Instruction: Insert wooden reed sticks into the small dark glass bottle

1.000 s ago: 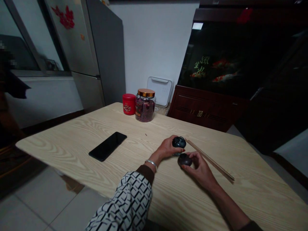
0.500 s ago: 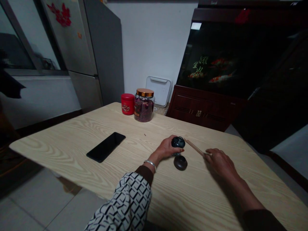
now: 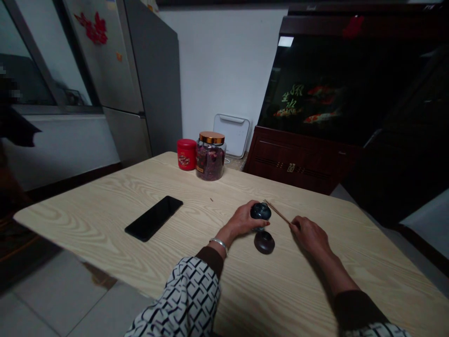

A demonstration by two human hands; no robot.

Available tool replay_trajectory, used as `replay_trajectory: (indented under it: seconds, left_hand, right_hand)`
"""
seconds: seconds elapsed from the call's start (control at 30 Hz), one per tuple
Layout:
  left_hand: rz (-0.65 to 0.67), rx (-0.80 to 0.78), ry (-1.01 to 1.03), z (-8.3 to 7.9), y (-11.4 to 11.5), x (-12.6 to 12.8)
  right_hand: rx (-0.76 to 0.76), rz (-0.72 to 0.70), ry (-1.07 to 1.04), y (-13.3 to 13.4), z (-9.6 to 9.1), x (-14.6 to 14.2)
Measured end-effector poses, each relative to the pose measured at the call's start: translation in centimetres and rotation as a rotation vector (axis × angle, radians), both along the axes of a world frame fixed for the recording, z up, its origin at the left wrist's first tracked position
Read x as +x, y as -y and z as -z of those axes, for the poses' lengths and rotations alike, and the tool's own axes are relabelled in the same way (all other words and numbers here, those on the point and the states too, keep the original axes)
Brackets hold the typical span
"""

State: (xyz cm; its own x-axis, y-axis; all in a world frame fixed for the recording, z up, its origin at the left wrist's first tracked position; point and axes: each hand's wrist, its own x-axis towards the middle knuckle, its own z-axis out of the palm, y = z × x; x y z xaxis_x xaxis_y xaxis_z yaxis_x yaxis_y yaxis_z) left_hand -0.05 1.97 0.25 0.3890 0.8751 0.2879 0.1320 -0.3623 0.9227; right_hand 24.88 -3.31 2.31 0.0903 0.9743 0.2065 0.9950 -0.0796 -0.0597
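Note:
My left hand (image 3: 242, 218) is wrapped round a small dark round pot (image 3: 260, 211) standing on the light wooden table (image 3: 112, 206). Just in front of the pot lies its dark lid (image 3: 264, 242), apart from both hands. My right hand (image 3: 310, 234) rests to the right, fingers pinched on a bundle of thin incense sticks (image 3: 277, 212) whose far ends show beside the pot. The rest of the sticks is hidden under the hand.
A black phone (image 3: 153, 218) lies face up to the left. A red tin (image 3: 186, 154) and a glass jar with a gold lid (image 3: 210, 156) stand at the table's far edge. Behind are a fridge (image 3: 140, 79), a dark wooden chair back (image 3: 298, 161) and a fish tank (image 3: 315, 89).
My right hand let go of the dark lid, which now lies on the table, moved right and closed on the incense sticks. My left hand has stayed on the pot.

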Motion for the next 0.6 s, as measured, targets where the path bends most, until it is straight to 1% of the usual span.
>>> replay_trajectory:
  seconds: [0.13, 0.23, 0.3, 0.37, 0.43, 0.47, 0.53, 0.6]
  left_hand:
    - [0.007, 0.005, -0.003, 0.0, -0.1, 0.0]
    - [0.008, 0.008, 0.003, 0.1, -0.2, 0.1]
    - [0.009, 0.007, 0.007, 0.1, -0.2, 0.0]
    - [0.011, 0.000, 0.009, 0.1, -0.2, 0.0]
    - [0.020, -0.014, 0.013, 0.1, -0.2, 0.0]
    - [0.025, -0.022, 0.015, 0.1, -0.2, 0.0]
    - [0.029, -0.024, 0.016, 0.2, -0.2, 0.1]
    - [0.021, -0.016, 0.014, 0.2, -0.2, 0.1]
  right_hand:
    - [0.031, -0.009, -0.018, -0.3, -0.4, -0.7]
    - [0.033, 0.000, -0.053, -0.2, -0.4, -0.4]
    - [0.046, -0.009, -0.109, -0.3, -0.6, 0.0]
    - [0.111, -0.038, -0.202, -0.6, -1.1, 0.4]
    - [0.225, -0.071, -0.354, -1.0, -2.2, 0.4]
    - [0.289, -0.086, -0.464, -1.2, -3.0, 0.2]
    - [0.405, -0.106, -0.748, -1.6, -4.9, -0.6]
    - [0.483, -0.126, -1.043, -1.8, -6.8, -1.9]
